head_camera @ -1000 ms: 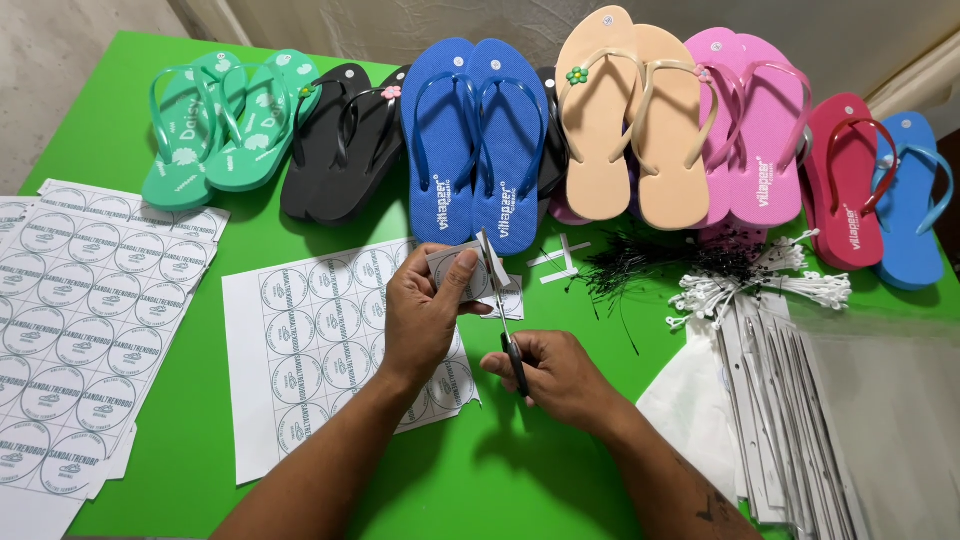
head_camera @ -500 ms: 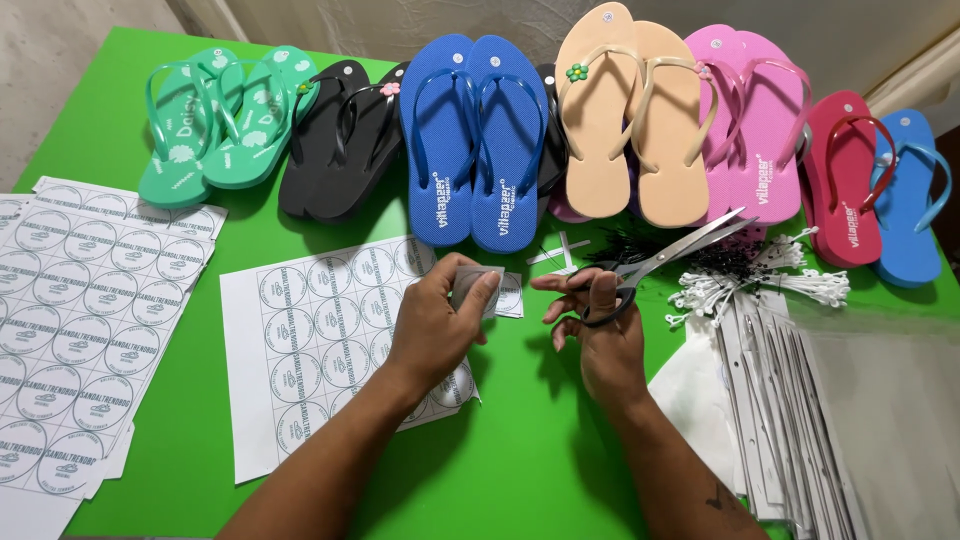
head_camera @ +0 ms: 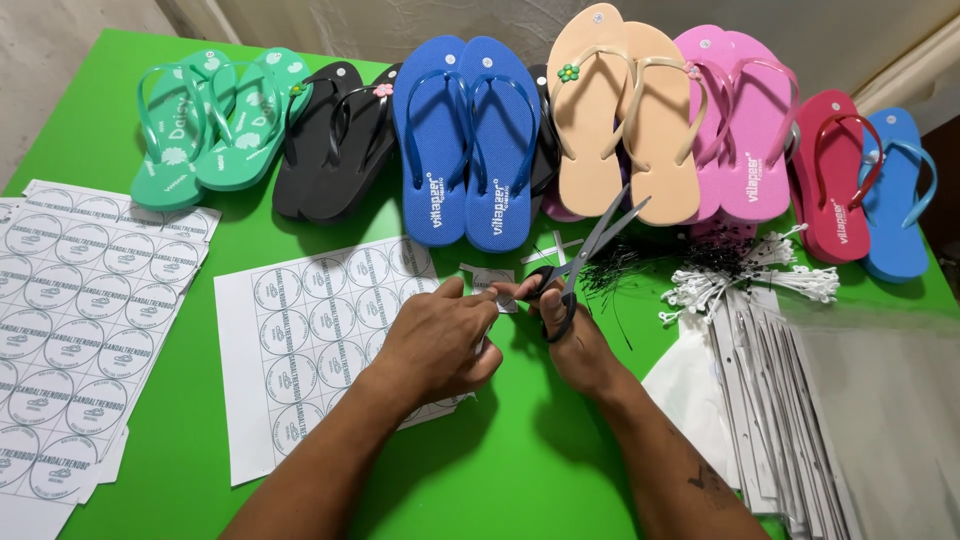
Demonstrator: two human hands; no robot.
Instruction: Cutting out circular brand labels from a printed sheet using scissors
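head view: the left hand [head_camera: 440, 340] pinches a small cut label [head_camera: 492, 283] over the sheet [head_camera: 300, 340] of round labels, most still uncut. the right hand [head_camera: 575, 340] grips black scissors [head_camera: 580, 262], blades slightly apart. more sheets [head_camera: 70, 300] lie left; clear bags [head_camera: 850, 400] right.

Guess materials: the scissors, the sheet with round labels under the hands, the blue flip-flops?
Scissors: grey metal blades with a dull sheen, black handles that look like plastic, held in the right hand.
Label sheet: thin white paper, matte, probably sticker stock; printed circles in rows, lying flat under the left hand.
Blue flip-flops: likely foam rubber soles with a fine matte texture; smoother, slightly glossy straps.
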